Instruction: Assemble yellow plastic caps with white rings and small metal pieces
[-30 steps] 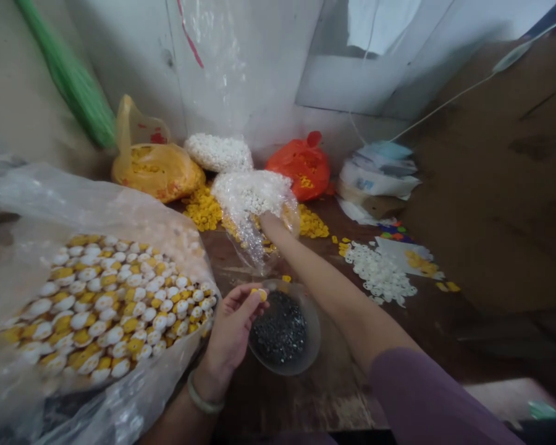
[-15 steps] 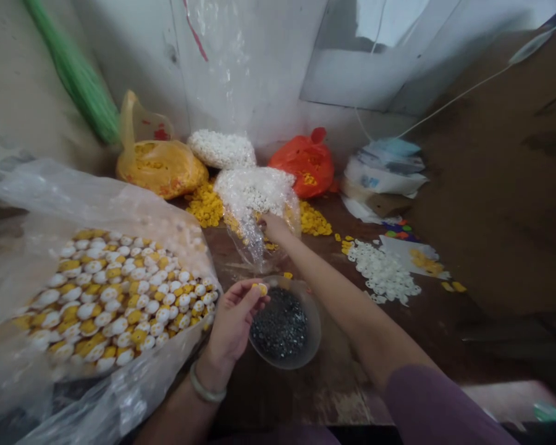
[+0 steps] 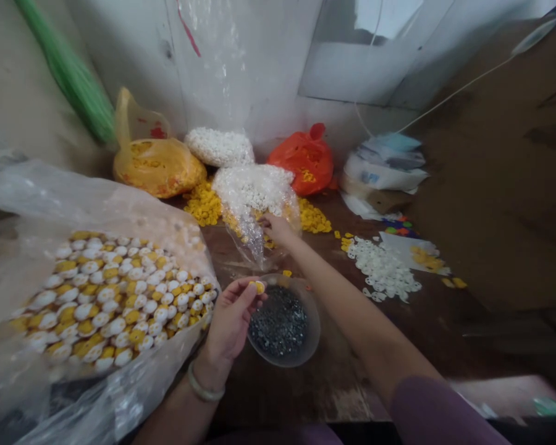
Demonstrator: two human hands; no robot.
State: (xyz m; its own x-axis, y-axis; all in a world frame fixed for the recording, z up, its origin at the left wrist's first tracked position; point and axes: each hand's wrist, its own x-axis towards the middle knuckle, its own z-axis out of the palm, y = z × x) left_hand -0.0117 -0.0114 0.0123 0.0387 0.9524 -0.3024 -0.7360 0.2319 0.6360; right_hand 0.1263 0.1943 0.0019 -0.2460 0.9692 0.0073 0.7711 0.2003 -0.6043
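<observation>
Your left hand (image 3: 231, 318) has its fingers clamped on a small yellow-and-white plastic piece (image 3: 258, 287), by the far-left rim of a round translucent plastic bowl (image 3: 311, 346) of dark shiny bits. Your right hand (image 3: 278, 228) is out at a crinkly clear plastic bag (image 3: 254, 185) of small white pieces; can't tell if those fingers are apart or pinching something. Flat white pieces (image 3: 384, 269) sit heaped on the dark brown tabletop (image 3: 324, 395), off right.

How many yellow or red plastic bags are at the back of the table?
2. The yellow bag is at the back left; the red bag is farther right, beyond the clear bag near the right hand. Others may be hidden.
</observation>
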